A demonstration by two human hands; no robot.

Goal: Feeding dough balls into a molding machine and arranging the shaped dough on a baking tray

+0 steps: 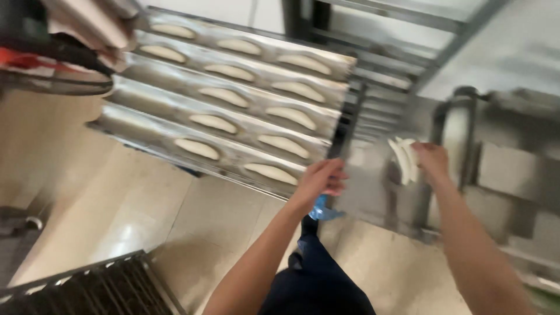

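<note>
Far left, top corner: a blurred dark object with a red band (35,58), too smeared to name. Below it, at the lower left edge, a dark grate (87,289) over pale floor (146,210). Next, filling the upper middle: a fluted metal tray (146,125), held up off the floor and tilted, long axis running from upper left down to lower right, channels lying along that same line. In the channels, pale dough pieces (213,122) in rows, each elongated and pointing along its channel, spaced apart from one another. At the tray's lower right corner, the left hand (321,178), grip closed on the tray's edge, fingers curled over the rim, forearm reaching up from the bottom of the frame. Just under that hand, a scrap of blue (322,209), kind unclear. Behind the tray's right end, a rack (382,79) with horizontal rails, the tray's near end pointing toward it. Further right, well apart from the tray, the right hand (429,158), grip closed around a few pale strips (403,158) standing roughly upright, blurred. Far right, grey metal machinery (501,169), out of focus.
</note>
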